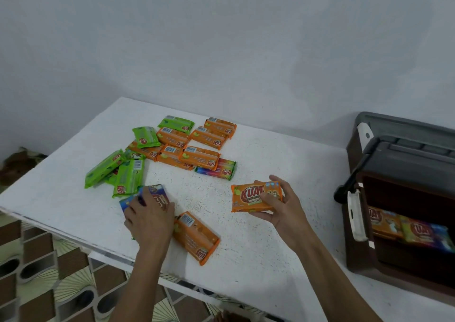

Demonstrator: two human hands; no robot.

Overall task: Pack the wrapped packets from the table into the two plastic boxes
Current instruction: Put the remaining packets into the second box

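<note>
- Right now your right hand (pixel 283 206) pinches an orange packet (pixel 248 197), thumb across its printed face and fingers curled behind and under it. It is held just clear of the desk (pixel 258 243).
- That packet's long axis runs left to right, and your hand grips its right-hand end, so the free end points away from the boxes.
- The open box (pixel 359 252) stands to the right of this hand, at the desk's right edge and a little nearer to you. Your right hand is plainly the nearer one to it.
- Inside, a few packed packets (pixel 384 222) already lie flat along the far side; the near part of the floor looks dark and free, as far as you can tell.
- A second box (pixel 354 149) sits just behind the open one. Its lid seems to be on, though the open box's raised lid hides much of it.
- Your left hand (pixel 150 220) lies over a blue packet (pixel 157 193) near the desk's front left, fingers bent down onto it and thumb at its near edge. Whether it is lifted off the desk, you cannot tell.
- Another orange packet (pixel 197 238) lies flat just right of that hand, touching or nearly touching it.
- The loose heap (pixel 172 147) of green and orange packets lies beyond both hands, towards the wall.
</note>
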